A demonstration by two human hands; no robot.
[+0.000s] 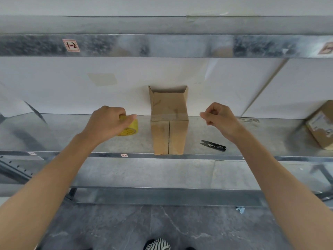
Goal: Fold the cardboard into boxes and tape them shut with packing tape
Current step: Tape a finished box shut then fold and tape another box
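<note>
On the metal shelf (108, 141), right in the middle, sits the cardboard box (169, 123). It lies on its side. Its two shut flaps face the person, with a thin dark gap between them. Its open end is at 12 o'clock, up against the white wall.

At 9 o'clock from the box is the left hand (106, 121). Its fingers are curled over a yellow tape roll (132, 129) and hold it tight. The roll is just beside the box but not touching it.

At 3 o'clock from the box is the right hand (219, 120). Its fingers are curled in, and its thumb and first finger are pressed together in a pinch. A thin, shiny tape strip (169, 116) runs across the top of the box, in line with both hands, and the pinch looks to be on its end. The two hands are well apart, with the box between them.

At 4 o'clock from the box, small black snips (214, 146) lie flat on the shelf. Far off at 3 o'clock, another brown box (320, 127) sits at the edge. At 6 o'clock, low down, a striped shoe (157, 245) stands on the grey floor.
</note>
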